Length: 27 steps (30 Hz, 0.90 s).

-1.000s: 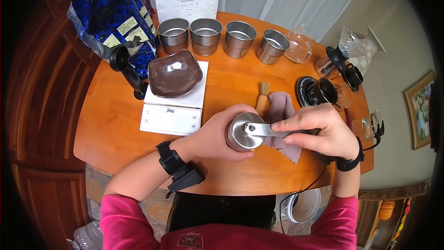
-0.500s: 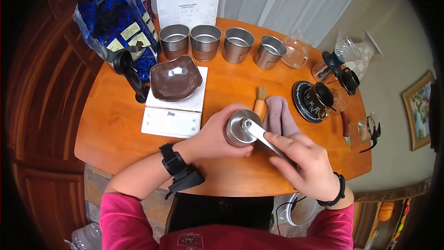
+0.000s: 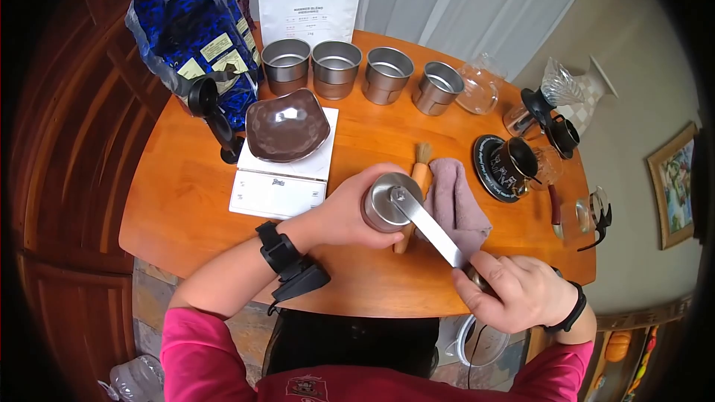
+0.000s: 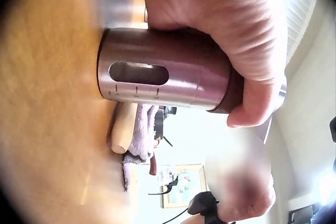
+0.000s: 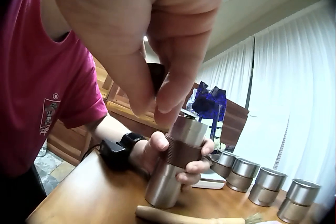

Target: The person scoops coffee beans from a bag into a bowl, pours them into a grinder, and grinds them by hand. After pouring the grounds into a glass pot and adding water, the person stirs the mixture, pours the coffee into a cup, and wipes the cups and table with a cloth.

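A steel hand grinder stands upright on the table, with the left hand wrapped round its upper part. From its top a flat metal crank arm points toward the lower right. The right hand pinches the dark knob at the crank's end between thumb and fingers. In the left wrist view the grinder body shows a slotted window. Seen from the right wrist, the left hand's fingers curl round the brown band. A wooden-handled brush and a mauve cloth lie just right of the grinder.
Left of the grinder, a brown dish rests on a white scale. Several steel cups line the back, before a white bag and a blue bag. A dark cup and glassware stand at the right.
The right hand has swung the crank from pointing right to pointing lower right, moving nearer the table's front edge. The left hand still grips the grinder, which stays nearly in place.
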Available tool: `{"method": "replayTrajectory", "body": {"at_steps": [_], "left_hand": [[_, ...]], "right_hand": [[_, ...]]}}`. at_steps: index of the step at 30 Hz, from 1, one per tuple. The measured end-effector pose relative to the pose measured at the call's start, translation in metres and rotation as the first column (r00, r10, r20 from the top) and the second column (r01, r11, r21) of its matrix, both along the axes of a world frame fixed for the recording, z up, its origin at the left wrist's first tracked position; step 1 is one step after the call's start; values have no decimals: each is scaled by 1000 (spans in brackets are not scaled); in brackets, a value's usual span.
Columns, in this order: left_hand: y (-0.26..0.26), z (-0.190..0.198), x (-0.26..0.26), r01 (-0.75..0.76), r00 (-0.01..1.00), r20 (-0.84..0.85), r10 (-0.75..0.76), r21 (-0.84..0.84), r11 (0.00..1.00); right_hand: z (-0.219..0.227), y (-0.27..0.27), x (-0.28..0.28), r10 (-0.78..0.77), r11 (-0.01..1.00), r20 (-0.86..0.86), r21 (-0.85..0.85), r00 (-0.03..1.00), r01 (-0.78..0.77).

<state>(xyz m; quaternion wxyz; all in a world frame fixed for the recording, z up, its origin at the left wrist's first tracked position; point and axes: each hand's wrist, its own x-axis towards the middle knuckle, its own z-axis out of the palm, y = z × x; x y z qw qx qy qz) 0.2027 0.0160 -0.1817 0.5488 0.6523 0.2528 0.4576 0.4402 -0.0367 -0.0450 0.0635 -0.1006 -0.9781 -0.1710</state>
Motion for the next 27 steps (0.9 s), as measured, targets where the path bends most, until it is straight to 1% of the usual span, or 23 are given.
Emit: {"method": "replayTrajectory", "body": {"at_steps": [3,6,7,9,11,14,15,18,19,21,24,25,27], "left_hand": [[0,-1,-1,-9,1000,8,9,-23,1000],[1,-1,2,-2,999,49,3,-31,1000],[1,-1,2,21,998,68,-18,-42,999],[3,0,0,72,992,106,-65,-61,996],[5,-7,-2,97,992,85,-91,-77,992],[4,-5,-4,113,992,62,-106,-121,986],[3,-2,-4,111,993,59,-105,-129,985],[3,0,-4,113,992,69,-105,-130,985],[2,0,-4,115,992,73,-107,-126,985],[1,2,-2,71,997,42,-68,-88,994],[-1,0,4,-6,1000,19,6,-13,1000],[-1,-2,4,-35,999,13,35,17,999],[1,-8,2,-4,1000,14,4,-19,1000]], "right_hand": [[-2,2,-6,95,991,-32,-92,995,-98],[-3,-5,-18,136,985,-13,-107,991,-137],[1,-7,-22,135,987,42,-92,990,-130],[2,-9,-31,167,982,14,-93,986,-165],[0,-13,-39,180,980,-5,-84,984,-180],[6,-14,-49,249,967,69,-63,966,-245],[2,-16,-51,248,965,46,-102,968,-242],[1,-20,-56,230,971,114,-86,966,-221],[2,-20,-59,225,972,101,-96,969,-215],[4,-21,-65,212,972,76,-118,974,-203],[-8,-23,-85,165,964,-59,-199,984,-174],[-13,-23,-96,144,979,-164,-118,976,-164],[-14,-22,-112,121,981,-94,-142,988,-134]]}}
